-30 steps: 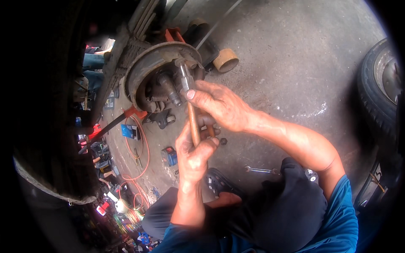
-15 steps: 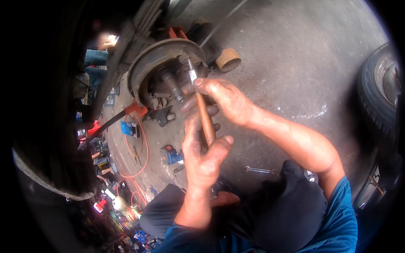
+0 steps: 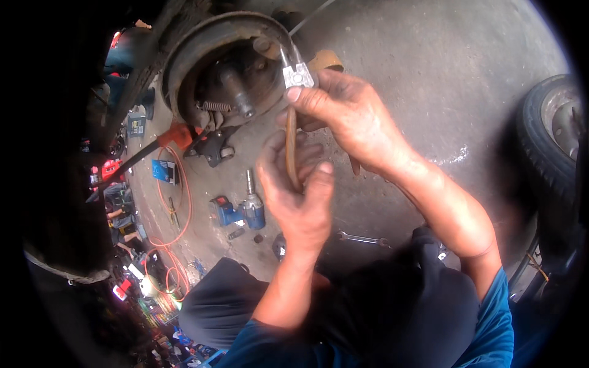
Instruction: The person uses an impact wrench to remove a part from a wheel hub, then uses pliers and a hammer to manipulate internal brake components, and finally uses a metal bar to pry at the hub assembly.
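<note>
Pliers with a silver head (image 3: 298, 76), two slim prongs and orange-brown handles are held in front of me, prongs pointing away. My right hand (image 3: 353, 113) is closed on them, thumb and fingers pinching just below the head. Under the handles, my left hand (image 3: 294, 190) is open, thumb spread apart; the handle ends lie against its palm without being gripped. Beyond the prongs stands a worn drum brake assembly (image 3: 184, 61), with a curved shoe along its rim. A bare spindle (image 3: 236, 92) sticks out of its middle, and a coil spring (image 3: 215, 106) lies below.
A blue impact wrench (image 3: 251, 211) stands on the concrete floor left of my hands. Nearby are an orange hose (image 3: 190, 202), a blue box (image 3: 164, 171) and a red-ended jack bar (image 3: 178, 135). An open-ended spanner (image 3: 363, 238) lies by my knee. A wheel (image 3: 555, 122) is at right.
The pliers have turned, so their flat silver head and both prongs now show. My right hand has moved up to the head. The view has shifted, bringing the whole impact wrench into sight.
</note>
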Available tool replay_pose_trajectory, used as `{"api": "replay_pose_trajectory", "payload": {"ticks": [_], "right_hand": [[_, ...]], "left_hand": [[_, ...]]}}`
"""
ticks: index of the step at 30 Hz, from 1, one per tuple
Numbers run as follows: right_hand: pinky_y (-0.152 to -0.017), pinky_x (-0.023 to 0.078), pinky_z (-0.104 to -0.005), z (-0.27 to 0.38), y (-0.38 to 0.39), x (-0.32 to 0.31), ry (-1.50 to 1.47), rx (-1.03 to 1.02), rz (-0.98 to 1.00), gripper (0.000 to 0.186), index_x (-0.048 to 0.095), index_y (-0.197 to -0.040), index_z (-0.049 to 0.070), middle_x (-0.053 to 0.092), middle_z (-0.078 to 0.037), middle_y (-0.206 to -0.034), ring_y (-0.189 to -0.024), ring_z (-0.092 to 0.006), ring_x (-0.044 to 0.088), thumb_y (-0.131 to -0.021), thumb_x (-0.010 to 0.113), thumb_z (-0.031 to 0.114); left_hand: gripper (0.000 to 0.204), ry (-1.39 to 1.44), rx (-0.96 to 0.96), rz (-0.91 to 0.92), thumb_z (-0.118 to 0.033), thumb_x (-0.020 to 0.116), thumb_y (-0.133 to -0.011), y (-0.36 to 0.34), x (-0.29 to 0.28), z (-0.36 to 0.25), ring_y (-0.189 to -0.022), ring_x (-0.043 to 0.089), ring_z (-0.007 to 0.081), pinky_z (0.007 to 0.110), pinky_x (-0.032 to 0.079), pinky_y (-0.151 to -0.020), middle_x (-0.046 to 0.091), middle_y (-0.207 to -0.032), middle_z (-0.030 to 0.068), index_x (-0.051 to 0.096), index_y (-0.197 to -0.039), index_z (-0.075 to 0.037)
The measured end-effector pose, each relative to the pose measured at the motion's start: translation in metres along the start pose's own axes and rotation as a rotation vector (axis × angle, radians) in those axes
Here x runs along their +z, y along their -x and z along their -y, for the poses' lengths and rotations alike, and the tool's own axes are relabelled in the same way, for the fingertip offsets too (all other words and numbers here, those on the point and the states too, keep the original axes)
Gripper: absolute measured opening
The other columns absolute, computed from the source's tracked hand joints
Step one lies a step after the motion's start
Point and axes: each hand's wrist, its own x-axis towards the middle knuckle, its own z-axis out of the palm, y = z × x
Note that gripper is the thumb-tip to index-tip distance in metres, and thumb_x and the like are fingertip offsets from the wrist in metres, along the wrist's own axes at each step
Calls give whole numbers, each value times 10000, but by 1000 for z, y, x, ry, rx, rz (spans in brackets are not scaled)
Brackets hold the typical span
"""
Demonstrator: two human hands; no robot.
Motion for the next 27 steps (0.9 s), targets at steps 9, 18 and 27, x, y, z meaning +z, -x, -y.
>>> {"api": "replay_pose_trajectory", "payload": {"ticks": [9, 18, 27], "right_hand": [[-893, 473, -305, 5, 8, 7, -273, 77, -19, 462, 468, -1272, -95, 622, -178, -1104, -979, -200, 592, -943, 537, 222], [-864, 505, -338, 5, 2, 15, -348, 125, -20, 411, 502, -1217, -93, 632, -194, -1093, -973, -219, 609, -957, 515, 225], [-892, 494, -358, 2, -2, 13, -321, 103, 1, 406, 508, -1193, -90, 631, -203, -1087, -993, -237, 604, -956, 522, 239]], "left_hand": [[931, -348, 283, 167, -148, 778, -647, 1, 2, 17, -1198, 382, 352, 419, 421, -904, 335, -1317, 224, 253, -1402, -1], [795, -525, 363, 74, -58, 686, -658, -2, -1, 17, -1219, 364, 392, 467, 353, -1016, 345, -1289, 244, 327, -1364, 9], [745, -471, 367, 81, -54, 664, -666, -2, -6, 16, -1215, 381, 373, 452, 374, -1002, 356, -1276, 233, 373, -1347, 14]]}}
